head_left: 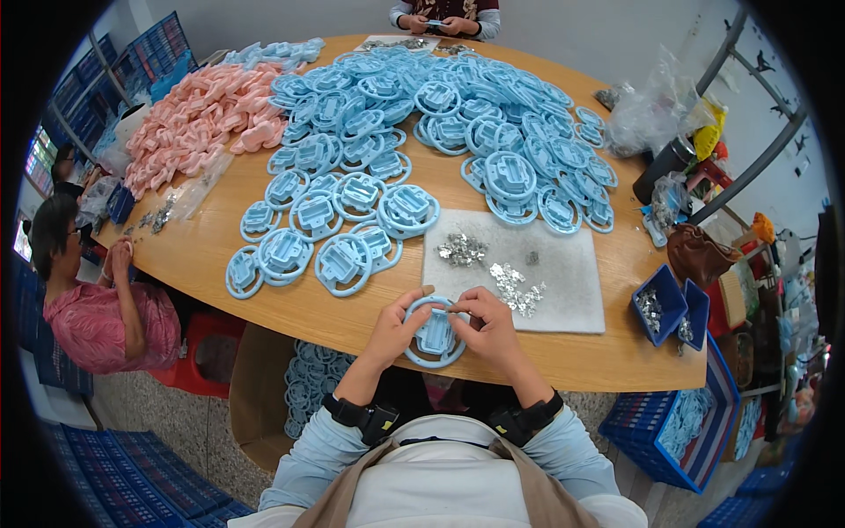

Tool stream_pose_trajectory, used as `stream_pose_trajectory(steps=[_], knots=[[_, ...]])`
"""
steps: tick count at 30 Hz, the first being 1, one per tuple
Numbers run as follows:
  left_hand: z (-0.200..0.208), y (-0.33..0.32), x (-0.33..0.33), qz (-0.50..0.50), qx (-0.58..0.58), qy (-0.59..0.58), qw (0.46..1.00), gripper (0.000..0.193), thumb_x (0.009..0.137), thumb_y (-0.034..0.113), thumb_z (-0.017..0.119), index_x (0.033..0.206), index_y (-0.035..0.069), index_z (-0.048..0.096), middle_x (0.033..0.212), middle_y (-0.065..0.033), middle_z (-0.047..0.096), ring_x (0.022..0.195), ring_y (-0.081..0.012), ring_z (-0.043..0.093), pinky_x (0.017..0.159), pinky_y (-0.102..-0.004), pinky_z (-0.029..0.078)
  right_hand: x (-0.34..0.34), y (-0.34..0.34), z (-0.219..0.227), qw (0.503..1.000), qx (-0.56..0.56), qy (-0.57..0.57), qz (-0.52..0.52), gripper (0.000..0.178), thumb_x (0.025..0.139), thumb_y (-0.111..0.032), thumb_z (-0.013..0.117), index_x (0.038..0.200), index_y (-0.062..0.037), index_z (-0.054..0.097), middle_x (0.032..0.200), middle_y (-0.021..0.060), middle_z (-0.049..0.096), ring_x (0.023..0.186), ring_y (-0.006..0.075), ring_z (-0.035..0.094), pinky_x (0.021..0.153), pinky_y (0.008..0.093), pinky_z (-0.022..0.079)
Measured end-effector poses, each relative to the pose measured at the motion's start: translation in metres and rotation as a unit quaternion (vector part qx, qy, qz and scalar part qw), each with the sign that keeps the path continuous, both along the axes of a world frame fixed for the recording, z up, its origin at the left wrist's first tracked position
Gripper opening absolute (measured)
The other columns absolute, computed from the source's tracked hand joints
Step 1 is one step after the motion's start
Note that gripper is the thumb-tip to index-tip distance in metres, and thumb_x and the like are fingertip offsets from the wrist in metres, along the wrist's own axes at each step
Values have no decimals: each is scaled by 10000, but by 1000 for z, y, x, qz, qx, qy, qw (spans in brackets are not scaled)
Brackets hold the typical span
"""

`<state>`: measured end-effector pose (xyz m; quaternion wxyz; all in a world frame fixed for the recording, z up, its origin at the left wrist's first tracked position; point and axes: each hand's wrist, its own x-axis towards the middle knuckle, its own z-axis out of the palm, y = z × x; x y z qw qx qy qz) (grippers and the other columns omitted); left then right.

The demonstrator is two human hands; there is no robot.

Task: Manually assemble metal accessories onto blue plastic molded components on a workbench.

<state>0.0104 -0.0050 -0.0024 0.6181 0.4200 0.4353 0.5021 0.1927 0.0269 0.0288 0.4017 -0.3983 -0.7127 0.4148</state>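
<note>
At the table's near edge, my left hand point(398, 330) grips a light-blue round plastic part point(435, 339) by its left rim. This part is an open ring with a boxy frame across its middle. My right hand point(488, 326) is closed, thumb and forefinger pinched over the ring's upper right; whatever they hold is too small to make out. Just beyond my hands lies a pale grey mat point(563, 273). On it are a heap of dull metal pieces point(462, 250) and a scatter of shinier metal pieces point(519, 290).
Light-blue ring parts point(352, 114) cover much of the wooden table point(202, 255), with pink parts point(211, 114) at far left. Blue bins point(660, 304) of metal bits stand right. Below are a cardboard box point(255, 396) and a blue crate point(642, 431). Co-workers sit left and opposite.
</note>
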Motion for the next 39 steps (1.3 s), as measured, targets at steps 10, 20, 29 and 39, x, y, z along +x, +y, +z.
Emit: stream_pose_trajectory(steps=[10, 20, 29, 39], knots=[[2, 1, 1, 18, -11, 4, 1000, 398, 914, 128, 539, 1259, -53, 460, 1051, -84, 627, 899, -77, 569, 766, -215, 473, -8, -9, 5, 991, 84, -103, -32, 136, 733, -114, 676, 865, -91, 696, 849, 65, 587, 635, 243, 611, 550, 329, 480], [-7, 4, 1, 37, -19, 10, 999, 400, 898, 117, 560, 1242, -69, 471, 1037, -85, 626, 891, -86, 582, 738, -216, 482, -9, -13, 4, 975, 141, -168, -39, 168, 730, -128, 671, 898, -119, 684, 895, 40, 574, 619, 240, 614, 544, 347, 494], [-2, 2, 2, 45, -28, 5, 999, 397, 882, 94, 579, 1223, -78, 472, 1042, -94, 630, 897, -95, 591, 746, -219, 485, -19, -26, 8, 920, 232, -310, -62, 242, 720, -129, 659, 959, -105, 629, 1013, 73, 556, 668, 213, 632, 529, 335, 508], [-2, 0, 2, 51, -22, 7, 998, 400, 882, 84, 578, 1234, -74, 474, 1037, -92, 631, 900, -94, 592, 752, -217, 481, -21, -35, 3, 902, 226, -359, -74, 309, 745, -140, 657, 1047, -81, 628, 1114, 107, 556, 704, 243, 642, 577, 327, 516]])
